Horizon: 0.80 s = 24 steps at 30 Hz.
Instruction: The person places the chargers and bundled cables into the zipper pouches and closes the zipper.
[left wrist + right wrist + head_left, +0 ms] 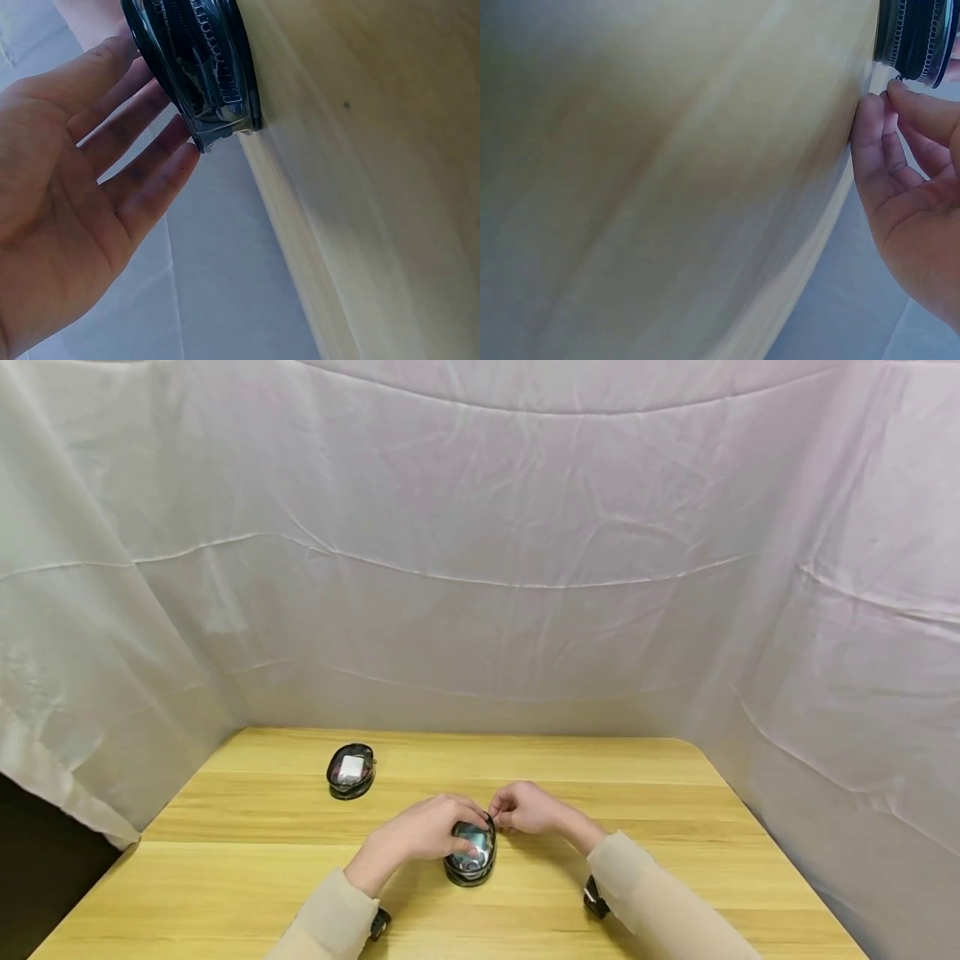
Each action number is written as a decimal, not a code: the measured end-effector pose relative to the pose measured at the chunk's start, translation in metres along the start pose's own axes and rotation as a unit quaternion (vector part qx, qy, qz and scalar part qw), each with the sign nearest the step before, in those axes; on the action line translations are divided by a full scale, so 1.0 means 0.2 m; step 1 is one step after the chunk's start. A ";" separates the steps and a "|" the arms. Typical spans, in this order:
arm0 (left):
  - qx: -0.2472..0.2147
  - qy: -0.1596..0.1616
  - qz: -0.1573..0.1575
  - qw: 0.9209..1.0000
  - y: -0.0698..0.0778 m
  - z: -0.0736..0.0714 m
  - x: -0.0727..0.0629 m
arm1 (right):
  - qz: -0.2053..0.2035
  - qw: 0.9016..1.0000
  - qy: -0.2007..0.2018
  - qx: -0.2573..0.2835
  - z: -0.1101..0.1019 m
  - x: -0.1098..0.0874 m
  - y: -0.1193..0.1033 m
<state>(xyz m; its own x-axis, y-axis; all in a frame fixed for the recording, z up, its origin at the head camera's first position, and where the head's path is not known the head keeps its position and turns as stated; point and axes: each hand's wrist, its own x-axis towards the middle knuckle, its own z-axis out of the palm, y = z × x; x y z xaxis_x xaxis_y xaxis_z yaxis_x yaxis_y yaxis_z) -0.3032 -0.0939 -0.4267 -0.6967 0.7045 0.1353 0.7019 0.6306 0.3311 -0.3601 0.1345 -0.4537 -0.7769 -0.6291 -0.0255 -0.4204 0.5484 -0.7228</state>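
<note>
An oval clear pouch (474, 842) with black trim lies on the table between both hands, something pale and bluish showing through its top. My left hand (427, 829) holds it from the left, thumb on the top and fingers at the far edge. In the left wrist view, the zipper teeth (217, 56) run along the pouch's side wall. My right hand (525, 807) is at the pouch's right far end. There its thumb and index finger pinch the small zipper pull (899, 77), which the fingertips mostly cover.
A second black-trimmed clear pouch (350, 772) with a white piece inside sits farther back on the left. The wooden table (637, 777) is bounded by pale hanging cloth (480, 635) at the back and sides.
</note>
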 end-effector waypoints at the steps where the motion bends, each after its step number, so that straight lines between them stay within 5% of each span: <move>1: 0.000 0.001 -0.003 1.000 0.00 0.00 0.00 | 0.002 1.000 0.000 0.000 0.00 0.00 0.00; 24: -0.016 0.000 -0.034 0.999 -0.01 0.02 0.00 | -0.025 0.999 -0.024 -0.037 -0.02 -0.04 0.01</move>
<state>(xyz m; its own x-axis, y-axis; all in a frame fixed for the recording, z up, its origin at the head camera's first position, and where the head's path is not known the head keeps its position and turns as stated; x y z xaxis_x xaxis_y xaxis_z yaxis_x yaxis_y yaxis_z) -0.3044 -0.0938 -0.4312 -0.7426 0.6606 0.1106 0.6476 0.6661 0.3700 -0.3565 0.1423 -0.4516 -0.7314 -0.6815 -0.0259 -0.4928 0.5544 -0.6707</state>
